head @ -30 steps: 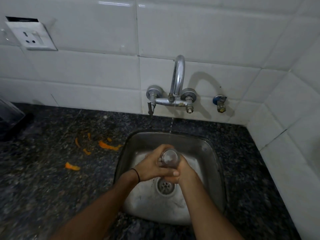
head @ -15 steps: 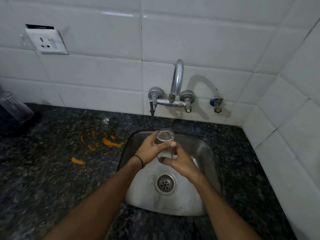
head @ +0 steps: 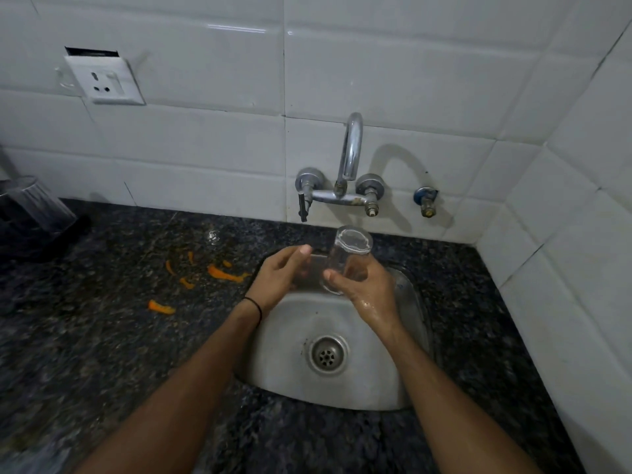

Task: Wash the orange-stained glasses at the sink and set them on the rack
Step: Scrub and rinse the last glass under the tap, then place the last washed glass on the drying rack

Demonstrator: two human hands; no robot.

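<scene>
Gripping the clear cylindrical glass (head: 349, 260) at frame centre, above the steel sink (head: 342, 388), right hand (head: 367, 289) fingers stay clamped on it; left hand (head: 278, 278) fingers apart, beside it; hold firmly, since wet glass probably slips; rack unseen.

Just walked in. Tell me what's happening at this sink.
A person is washing a clear glass over a small steel sink. The right hand grips the glass, held up below the tap spout; the left hand is open beside it. No water stream is clearly visible. Orange peel scraps lie on the dark granite counter left of the sink. At the far left edge stands what looks like an upturned glass.
</scene>
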